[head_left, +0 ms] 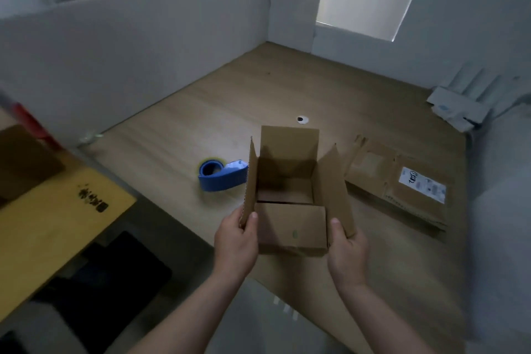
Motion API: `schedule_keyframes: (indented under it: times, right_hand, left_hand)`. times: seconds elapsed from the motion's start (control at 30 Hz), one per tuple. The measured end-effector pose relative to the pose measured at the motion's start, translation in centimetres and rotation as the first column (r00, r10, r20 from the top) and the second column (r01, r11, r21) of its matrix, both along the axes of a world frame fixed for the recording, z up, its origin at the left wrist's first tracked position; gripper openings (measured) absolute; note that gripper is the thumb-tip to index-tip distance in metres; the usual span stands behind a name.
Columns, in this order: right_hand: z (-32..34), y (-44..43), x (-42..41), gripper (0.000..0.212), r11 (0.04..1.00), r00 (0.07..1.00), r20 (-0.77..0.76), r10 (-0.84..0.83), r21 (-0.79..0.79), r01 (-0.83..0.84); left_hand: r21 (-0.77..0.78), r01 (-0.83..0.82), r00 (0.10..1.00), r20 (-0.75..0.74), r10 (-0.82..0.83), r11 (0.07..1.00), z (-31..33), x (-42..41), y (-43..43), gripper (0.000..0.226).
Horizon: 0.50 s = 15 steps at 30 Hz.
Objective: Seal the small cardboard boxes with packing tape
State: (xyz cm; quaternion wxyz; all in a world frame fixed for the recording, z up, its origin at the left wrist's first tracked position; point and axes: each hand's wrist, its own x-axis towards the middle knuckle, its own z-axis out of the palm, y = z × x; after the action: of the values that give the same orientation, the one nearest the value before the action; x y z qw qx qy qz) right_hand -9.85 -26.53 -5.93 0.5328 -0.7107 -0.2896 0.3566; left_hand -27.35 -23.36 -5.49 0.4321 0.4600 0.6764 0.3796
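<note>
Beside the tape dispenser (222, 175), an open box (290, 195) looks light and flimsy; left hand (235, 241) and right hand (346, 250) pinch its side flaps, best held near the creases.

Two bare hands and forearms, nothing worn on them

The left hand (236, 241) and the right hand (346, 253) are both bare, and so are both forearms right down to the bottom edge of the picture. There is no sleeve, glove, watch, ring or bracelet to see. The fingers (253, 217) are short and rounded, with short plain nails. The light is dim, so finer marks cannot be told.
</note>
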Motion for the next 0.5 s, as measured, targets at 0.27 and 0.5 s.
schedule_keyframes:
  times: [0.27,0.5]
  right_hand:
    - [2.6,1.8,-9.4,0.019,0.942,0.946,0.070,0.315,0.098,-0.321]
    - [3.8,-0.8,-22.0,0.017,0.818,0.826,0.105,0.554,0.116,-0.563]
  left_hand:
    - [0.127,-0.287,0.954,-0.049,0.295,0.949,3.0,-8.9,-4.2,0.024]
    - [0.176,-0.490,0.854,-0.101,0.510,0.854,4.7,-20.9,-11.5,0.036]
